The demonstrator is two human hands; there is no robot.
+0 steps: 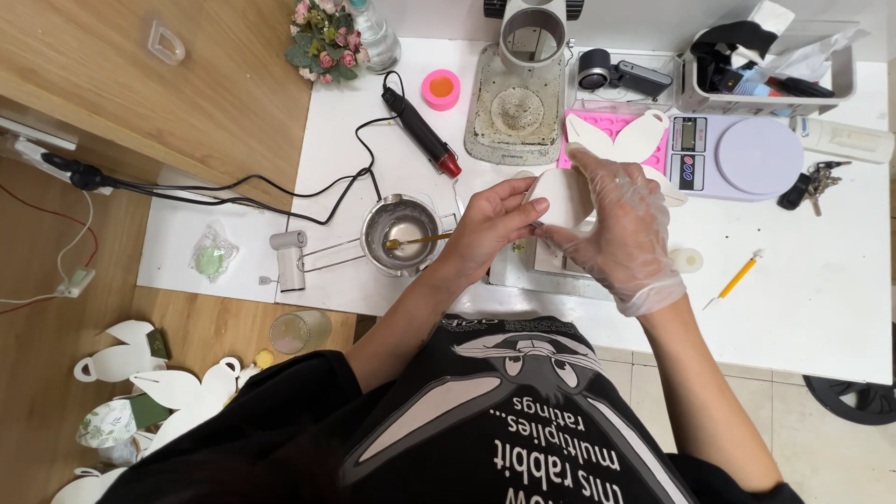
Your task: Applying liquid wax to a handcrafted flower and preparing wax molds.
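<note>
Closest to me, both hands meet over the white table (821,308). My bare left hand (485,229) pinches a small white cup-shaped piece (563,196) by its side wall, fingers (523,217) pressed to it; my gloved right hand (621,229) wraps it from the other side, fingers curled on it. It looks light, thin-walled and easily dented, best held low on its sides. Which way its long axis runs I cannot tell. Left of it, the metal melting pot (401,233); beyond, the pink mould (616,131) and scale (737,157).
</note>
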